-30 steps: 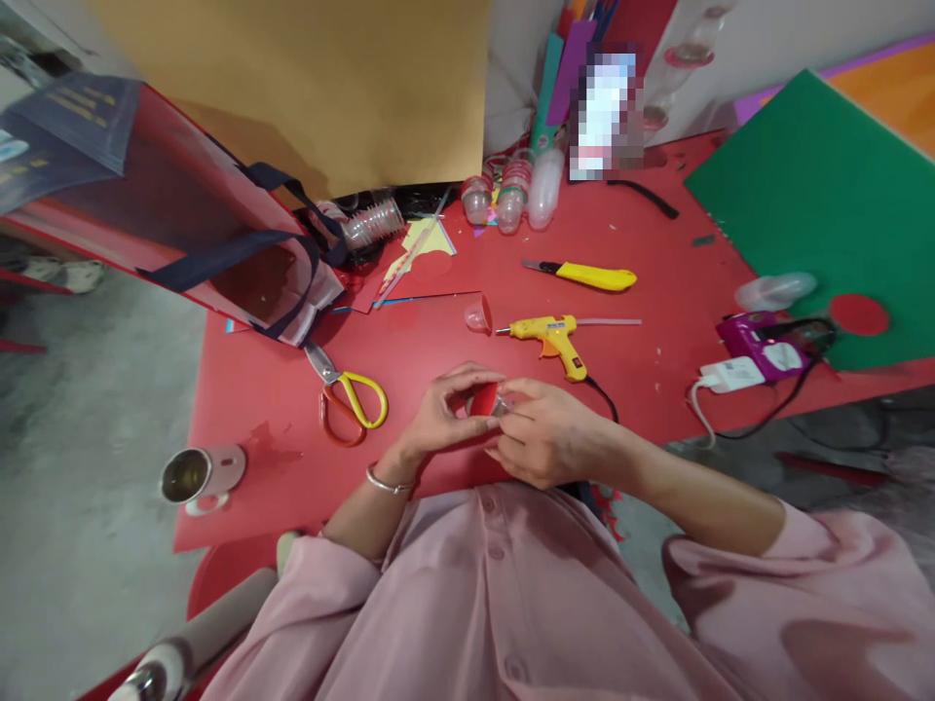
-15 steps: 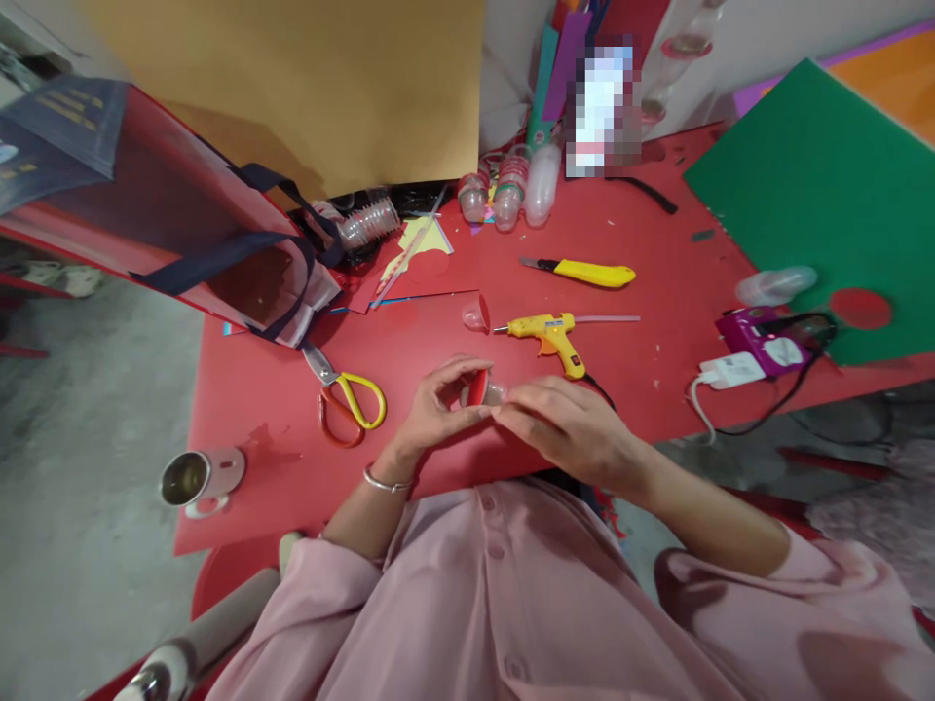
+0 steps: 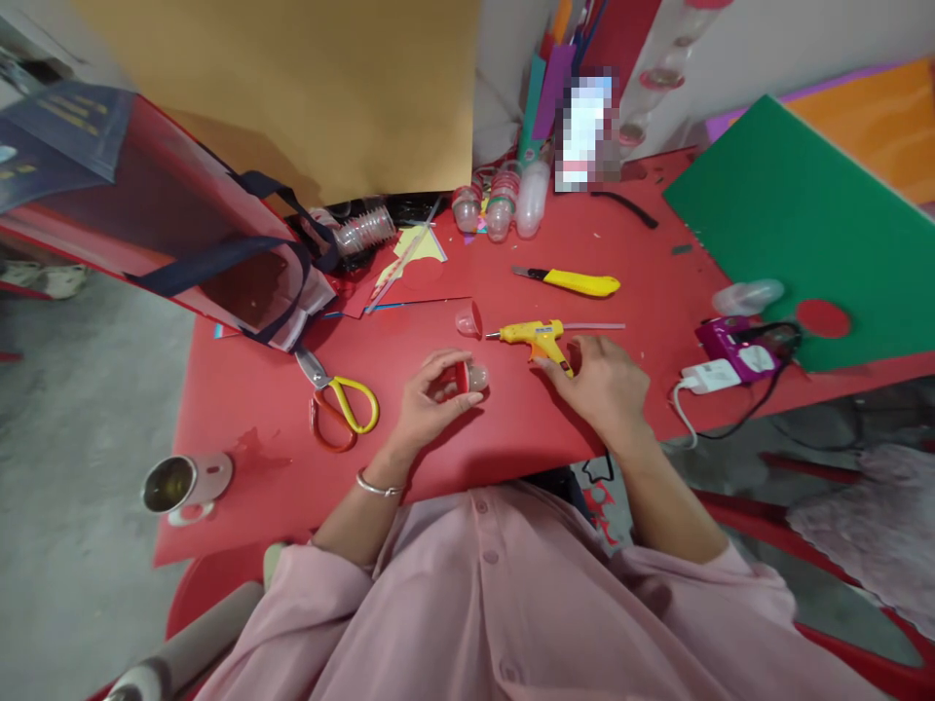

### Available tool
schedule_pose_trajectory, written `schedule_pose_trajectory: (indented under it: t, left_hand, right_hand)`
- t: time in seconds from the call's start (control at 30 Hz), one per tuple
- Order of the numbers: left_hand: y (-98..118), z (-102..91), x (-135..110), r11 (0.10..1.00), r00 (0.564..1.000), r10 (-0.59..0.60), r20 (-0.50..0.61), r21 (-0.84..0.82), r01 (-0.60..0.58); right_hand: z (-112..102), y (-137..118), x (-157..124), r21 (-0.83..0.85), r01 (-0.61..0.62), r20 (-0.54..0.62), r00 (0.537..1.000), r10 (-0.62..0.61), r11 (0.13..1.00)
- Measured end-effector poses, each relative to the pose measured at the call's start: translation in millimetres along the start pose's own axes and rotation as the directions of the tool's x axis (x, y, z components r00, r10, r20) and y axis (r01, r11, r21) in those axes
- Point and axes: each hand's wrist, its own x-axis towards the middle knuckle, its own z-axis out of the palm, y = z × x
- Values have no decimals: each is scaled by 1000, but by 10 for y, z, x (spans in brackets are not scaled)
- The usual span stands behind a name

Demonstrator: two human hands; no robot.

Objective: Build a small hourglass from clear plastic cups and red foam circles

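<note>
My left hand (image 3: 436, 397) is closed around a small clear plastic cup (image 3: 476, 378) with a red disc at its wide end, its rounded end pointing right. Close to the yellow hot glue gun (image 3: 532, 336), my right hand (image 3: 606, 385) has its thumb and fingers apart on either side of the handle. Whether they touch the handle I cannot tell. The gun lies on its side, nozzle to the left, with a clear glue stick (image 3: 595, 326) out of its back. Just beyond my left hand, another clear cup (image 3: 467, 319) rests on the table.
Scissors (image 3: 336, 397) and a metal mug (image 3: 188, 484) stand to the left on the red table (image 3: 270, 399). A yellow utility knife (image 3: 574, 281) lies behind the gun. Stacked plastic cups (image 3: 503, 204) are at the back, a green board (image 3: 789, 224) and purple power socket (image 3: 741, 346) at the right.
My right hand has left the cup and moved right to the glue gun's handle, its fingers spreading. My left hand still holds the cup. The view has shifted slightly.
</note>
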Motion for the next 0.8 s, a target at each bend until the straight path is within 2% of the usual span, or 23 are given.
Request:
schedule_pose_trajectory:
  t: [0.13, 0.3, 0.53, 0.67, 0.8]
  left_hand:
    - [-4, 19, -3, 1000, 998, -27, -58, 2, 27]
    - [-17, 40, 3, 997, 996, -38, -78, -64, 33]
    - [-15, 75, -13, 998, 997, 14, -75, -55, -18]
    - [-9, 84, -22, 998, 994, 52, -97, -22, -55]
    - [-14, 88, -24, 997, 993, 77, -90, 9, -77]
  right_hand:
    - [97, -139, 56, -4, -62, 26, 998, 62, 998]
    - [127, -273, 108, -2, -136, 84, 987, 136, 991]
    - [61, -174, 186, 73, -261, 216, 946, 240, 963]
    - [-17, -72, 159, 256, -234, 232, 957, 175, 938]
    - [-161, -100, 43, 413, -226, 187, 969, 160, 882]
